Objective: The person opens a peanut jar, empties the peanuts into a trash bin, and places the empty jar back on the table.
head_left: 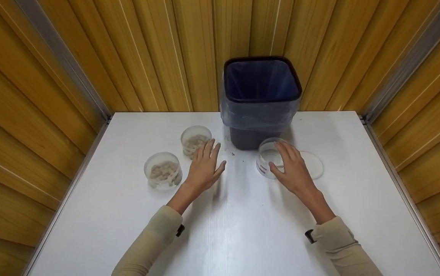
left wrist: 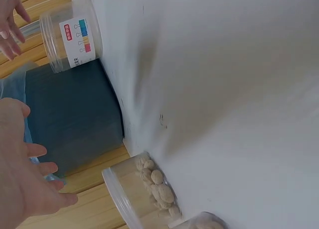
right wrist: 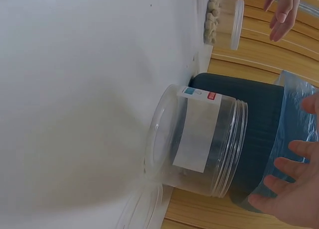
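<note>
My left hand [head_left: 204,165] hovers beside the rear clear jar [head_left: 194,132], its fingers spread and nothing held. That jar and a nearer clear jar [head_left: 163,174] both contain pale tan, lumpy, nut-like pieces. At the right, my right hand [head_left: 296,170] is held over a third clear jar [head_left: 263,168], thumb and fingers apart. In the right wrist view this jar carries a paper label [right wrist: 197,134], shows no contents, and stands apart from the fingers [right wrist: 291,167]. A round clear lid [head_left: 315,165] lies on the table just right of it.
A dark bin [head_left: 246,138] with a translucent liner [head_left: 256,115] stands at the table's back, between the jars. Small dark crumbs [head_left: 233,154] lie in front of it. Wood-patterned panels [head_left: 197,57] enclose the white table [head_left: 220,237] behind and at both sides.
</note>
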Motion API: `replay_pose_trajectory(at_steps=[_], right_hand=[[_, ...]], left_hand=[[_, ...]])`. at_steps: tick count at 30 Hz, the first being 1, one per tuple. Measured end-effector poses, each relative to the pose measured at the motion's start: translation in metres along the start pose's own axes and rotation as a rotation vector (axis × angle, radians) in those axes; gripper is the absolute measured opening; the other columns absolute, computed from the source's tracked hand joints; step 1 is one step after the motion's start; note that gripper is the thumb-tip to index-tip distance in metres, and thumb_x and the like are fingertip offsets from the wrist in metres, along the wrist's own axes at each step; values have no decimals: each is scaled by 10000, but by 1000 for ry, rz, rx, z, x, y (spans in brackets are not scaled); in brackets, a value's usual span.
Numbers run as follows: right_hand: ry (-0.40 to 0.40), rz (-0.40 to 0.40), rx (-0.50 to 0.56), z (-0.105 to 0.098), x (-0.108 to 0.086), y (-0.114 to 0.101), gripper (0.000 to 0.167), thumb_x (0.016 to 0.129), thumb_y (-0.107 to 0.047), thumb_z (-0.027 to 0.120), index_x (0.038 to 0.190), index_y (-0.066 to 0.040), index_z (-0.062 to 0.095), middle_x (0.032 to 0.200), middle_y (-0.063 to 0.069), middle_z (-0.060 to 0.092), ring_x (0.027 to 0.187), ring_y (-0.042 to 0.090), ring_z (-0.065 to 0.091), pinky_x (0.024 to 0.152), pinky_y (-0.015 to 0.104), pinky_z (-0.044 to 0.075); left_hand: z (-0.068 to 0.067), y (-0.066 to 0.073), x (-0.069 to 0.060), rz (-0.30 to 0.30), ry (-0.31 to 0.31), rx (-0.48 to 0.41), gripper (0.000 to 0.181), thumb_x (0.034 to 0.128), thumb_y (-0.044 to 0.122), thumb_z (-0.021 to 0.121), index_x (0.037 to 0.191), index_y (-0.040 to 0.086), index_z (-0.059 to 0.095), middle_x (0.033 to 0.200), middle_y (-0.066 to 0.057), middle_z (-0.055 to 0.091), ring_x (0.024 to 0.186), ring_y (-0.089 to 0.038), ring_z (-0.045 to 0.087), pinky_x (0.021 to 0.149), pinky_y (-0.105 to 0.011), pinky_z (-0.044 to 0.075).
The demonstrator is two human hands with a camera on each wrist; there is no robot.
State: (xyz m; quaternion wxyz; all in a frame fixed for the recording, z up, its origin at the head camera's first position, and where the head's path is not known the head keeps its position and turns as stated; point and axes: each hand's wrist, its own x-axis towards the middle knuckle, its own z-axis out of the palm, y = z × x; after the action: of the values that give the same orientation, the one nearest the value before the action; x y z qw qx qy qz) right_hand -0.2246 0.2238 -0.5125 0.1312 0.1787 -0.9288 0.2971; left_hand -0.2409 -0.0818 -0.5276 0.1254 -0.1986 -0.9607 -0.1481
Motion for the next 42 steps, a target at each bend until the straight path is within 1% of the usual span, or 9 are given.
replay_pose_trajectory(at_steps=[3, 10, 16, 23, 27, 32, 34, 37, 42], right_hand=[[-5, -13, 0, 6, 2, -5, 652, 976, -282, 657, 1525, -28, 414, 1565, 206, 386, 1463, 387, 314, 1176, 581, 296], [-19, -44, 6, 18, 6, -19, 629, 972, -275, 663, 1513, -42, 441, 1563, 185, 401, 1461, 367, 331, 1177, 564, 304], [-51, -42, 13, 25, 10, -34, 632, 979, -287, 654, 1532, -76, 434, 1584, 148, 387, 1471, 340, 325, 1189, 530, 302], [-65, -53, 47, 38, 15, -49, 634, 983, -312, 643, 1540, -96, 430, 1589, 135, 386, 1476, 335, 328, 1187, 533, 312], [-60, -55, 61, 48, 16, -54, 626, 982, -314, 645, 1534, -103, 440, 1583, 126, 398, 1479, 329, 326, 1193, 533, 305], [-71, -62, 91, 62, 18, -64, 636, 979, -307, 651, 1540, -104, 430, 1582, 130, 398, 1478, 331, 329, 1195, 537, 302], [-88, -58, 109, 67, 20, -71, 643, 980, -319, 646, 1549, -122, 419, 1590, 125, 390, 1484, 323, 322, 1197, 535, 298], [-119, -53, 144, 75, 23, -81, 648, 983, -340, 635, 1557, -139, 409, 1601, 123, 376, 1498, 311, 305, 1202, 534, 289], [-154, -75, 181, 87, 30, -98, 643, 992, -352, 615, 1555, -122, 407, 1613, 112, 350, 1504, 311, 286, 1200, 540, 286]], left_hand=[[-6, -6, -6, -17, 7, -7, 629, 1048, 424, 458, 1538, 38, 387, 1600, -210, 332, 1480, -406, 289, 1218, -559, 235], [-17, -23, -21, -69, 13, 20, 631, 1036, 408, 490, 1538, 40, 386, 1569, -230, 366, 1476, -434, 285, 1207, -585, 243], [-21, -38, -38, -90, 50, 14, 620, 1016, 364, 540, 1520, 32, 399, 1561, -237, 371, 1464, -451, 289, 1182, -630, 258], [-31, -59, -60, -153, 41, 13, 635, 1000, 367, 564, 1521, 34, 416, 1588, -231, 337, 1472, -456, 264, 1194, -622, 232], [-36, -73, -74, -187, 75, 0, 646, 986, 340, 609, 1520, 33, 415, 1585, -245, 333, 1468, -456, 263, 1196, -615, 220], [-39, -90, -94, -193, 137, 2, 698, 960, 325, 652, 1528, 20, 384, 1580, -264, 320, 1452, -471, 267, 1188, -616, 216], [-39, -96, -101, -208, 152, -15, 727, 941, 315, 676, 1530, 18, 372, 1586, -264, 298, 1450, -471, 259, 1181, -620, 223], [-41, -102, -109, -262, 154, -71, 769, 924, 304, 705, 1539, 19, 341, 1606, -263, 237, 1464, -464, 221, 1164, -637, 252], [-41, -108, -115, -384, 128, -248, 908, 899, 302, 739, 1573, 8, 208, 1634, -277, 93, 1493, -471, 116, 1130, -657, 314]])
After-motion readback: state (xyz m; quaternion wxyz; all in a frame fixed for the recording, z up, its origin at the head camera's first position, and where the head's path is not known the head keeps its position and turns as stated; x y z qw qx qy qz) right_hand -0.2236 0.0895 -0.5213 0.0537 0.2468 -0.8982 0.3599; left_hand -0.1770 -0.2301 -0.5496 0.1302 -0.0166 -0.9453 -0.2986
